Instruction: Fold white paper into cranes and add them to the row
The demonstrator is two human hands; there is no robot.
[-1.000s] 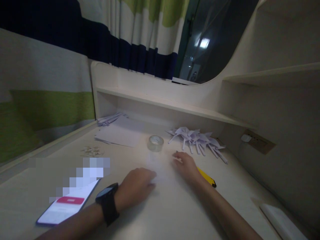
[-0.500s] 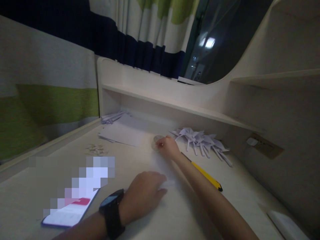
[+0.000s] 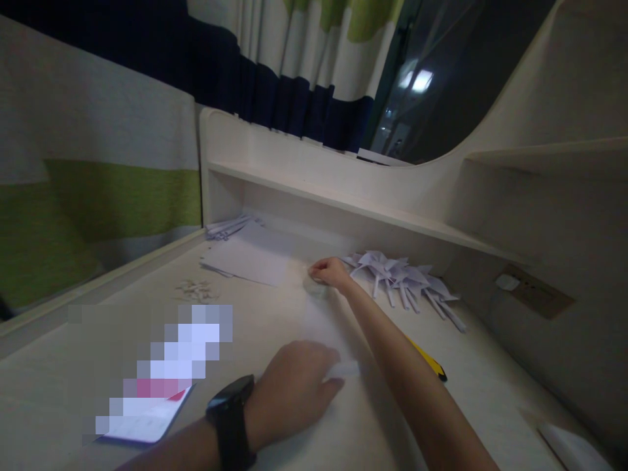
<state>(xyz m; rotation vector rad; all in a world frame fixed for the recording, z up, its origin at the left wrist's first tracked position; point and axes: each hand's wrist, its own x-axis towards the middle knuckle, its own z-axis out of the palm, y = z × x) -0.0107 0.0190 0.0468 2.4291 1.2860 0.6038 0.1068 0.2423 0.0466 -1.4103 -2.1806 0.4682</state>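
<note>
My left hand (image 3: 301,386), with a black watch on its wrist, is closed around a small white rolled paper stick (image 3: 346,369) just above the desk. The stick's end pokes out between thumb and fingers. Farther off, my right hand (image 3: 332,271) pinches at the upper edge of what looks like a roll of clear tape (image 3: 316,286). Blur hides whether the fingertips hold the roll or only its loose end. Close to that hand's right lies a row of folded white paper pinwheels (image 3: 392,271) on paper sticks.
Sheets of white paper (image 3: 250,252) and several rolled paper sticks (image 3: 230,227) lie at the back left. Small pale scraps (image 3: 196,290) sit nearer. A lit phone (image 3: 147,418) is at left. My right forearm partly covers a yellow cutter knife (image 3: 429,358). A shelf (image 3: 314,190) spans the back.
My right hand has shifted slightly up and away at the tape roll, fingers now above it. The left hand keeps the paper stick, showing more of it. The view has turned slightly left.
</note>
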